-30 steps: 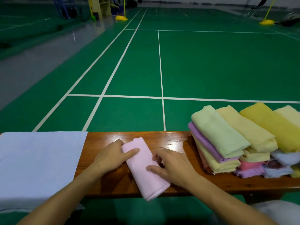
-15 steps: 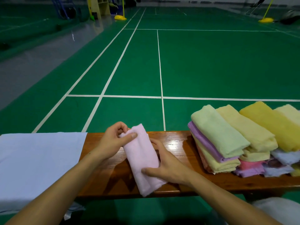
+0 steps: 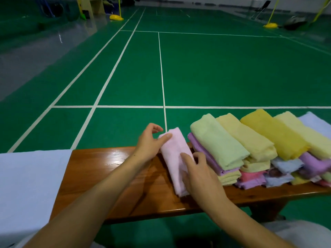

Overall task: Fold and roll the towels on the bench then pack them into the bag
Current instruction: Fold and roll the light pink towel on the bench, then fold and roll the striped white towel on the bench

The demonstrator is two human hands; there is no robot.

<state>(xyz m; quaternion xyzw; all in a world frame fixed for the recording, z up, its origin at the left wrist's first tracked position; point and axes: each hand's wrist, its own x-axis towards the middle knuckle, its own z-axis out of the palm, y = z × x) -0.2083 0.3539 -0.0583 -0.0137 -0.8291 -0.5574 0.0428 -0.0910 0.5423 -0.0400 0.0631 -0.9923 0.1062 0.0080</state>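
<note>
Both hands are gripping the folded pink towel (image 3: 176, 158) at frame centre, left hand (image 3: 148, 142) pinching its far end, right hand (image 3: 198, 173) clasping its near half, rolling seemingly coming next

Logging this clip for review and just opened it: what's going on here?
A person at a wooden bench on a green court is handling a folded pink towel. The left hand pinches its far end with the thumb; the right hand grips its near part. The towel lies right beside a pile of folded towels on the right. A pale blue cloth covers the bench's left end. No bag is clearly visible.
</note>
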